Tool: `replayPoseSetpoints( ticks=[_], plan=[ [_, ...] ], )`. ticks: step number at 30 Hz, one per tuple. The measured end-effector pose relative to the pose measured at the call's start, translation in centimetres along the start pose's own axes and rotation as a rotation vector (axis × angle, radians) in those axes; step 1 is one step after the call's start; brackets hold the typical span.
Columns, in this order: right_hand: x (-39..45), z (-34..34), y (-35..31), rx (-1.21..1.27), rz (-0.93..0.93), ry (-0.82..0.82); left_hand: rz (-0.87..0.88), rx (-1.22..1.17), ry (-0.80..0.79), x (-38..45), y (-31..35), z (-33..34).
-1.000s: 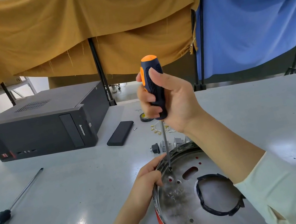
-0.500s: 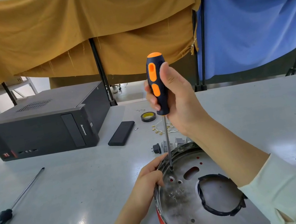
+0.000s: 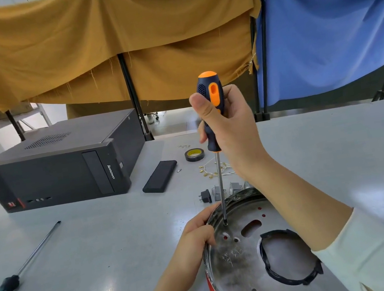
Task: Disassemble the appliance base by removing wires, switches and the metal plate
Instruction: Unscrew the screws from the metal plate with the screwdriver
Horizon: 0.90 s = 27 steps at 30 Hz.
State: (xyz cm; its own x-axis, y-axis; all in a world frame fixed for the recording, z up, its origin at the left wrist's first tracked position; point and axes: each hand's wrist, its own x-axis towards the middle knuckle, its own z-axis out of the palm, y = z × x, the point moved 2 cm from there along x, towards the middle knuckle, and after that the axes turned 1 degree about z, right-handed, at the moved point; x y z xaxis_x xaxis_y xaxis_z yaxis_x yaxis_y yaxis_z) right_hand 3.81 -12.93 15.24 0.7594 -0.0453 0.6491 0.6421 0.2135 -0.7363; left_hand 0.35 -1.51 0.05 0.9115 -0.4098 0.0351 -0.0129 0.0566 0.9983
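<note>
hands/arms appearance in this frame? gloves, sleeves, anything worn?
Both hands are bare: no gloves, and no rings or watch in view. The right hand has a pale, cream-white long sleeve pushed up toward the elbow. The left hand has a bare forearm, no sleeve visible.

A black computer tower [image 3: 63, 165] lies on its side on the grey table [image 3: 99, 235]; just right of it, a flat black slab [image 3: 160, 176]; further right, a tape roll [image 3: 195, 155]; in front of it, a green-handled screwdriver [image 3: 18, 276]; behind it, mustard cloth [image 3: 106, 40] and blue cloth [image 3: 330, 22].
</note>
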Motion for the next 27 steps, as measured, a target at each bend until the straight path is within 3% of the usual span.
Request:
replayPoseSetpoints(
  ticks=[2,6,9,20,27],
  plan=[
    [0.1,-0.1,0.1,-0.023,-0.02,-0.011,-0.003,-0.008,0.012,0.0,0.0,-0.1],
    [0.3,0.1,0.3,0.248,0.173,-0.332,-0.016,-0.007,0.012,0.0,0.0,-0.1],
    [0.5,-0.3,0.2,0.346,0.252,-0.44,-0.017,-0.001,0.014,0.0,0.0,0.0],
    [0.5,-0.9,0.6,0.165,0.099,-0.033,-0.021,-0.022,-0.002,0.1,0.0,-0.1],
    [0.1,-0.2,0.3,0.342,0.238,-0.236,-0.018,-0.028,0.0,0.1,0.1,-0.1]
  ],
)
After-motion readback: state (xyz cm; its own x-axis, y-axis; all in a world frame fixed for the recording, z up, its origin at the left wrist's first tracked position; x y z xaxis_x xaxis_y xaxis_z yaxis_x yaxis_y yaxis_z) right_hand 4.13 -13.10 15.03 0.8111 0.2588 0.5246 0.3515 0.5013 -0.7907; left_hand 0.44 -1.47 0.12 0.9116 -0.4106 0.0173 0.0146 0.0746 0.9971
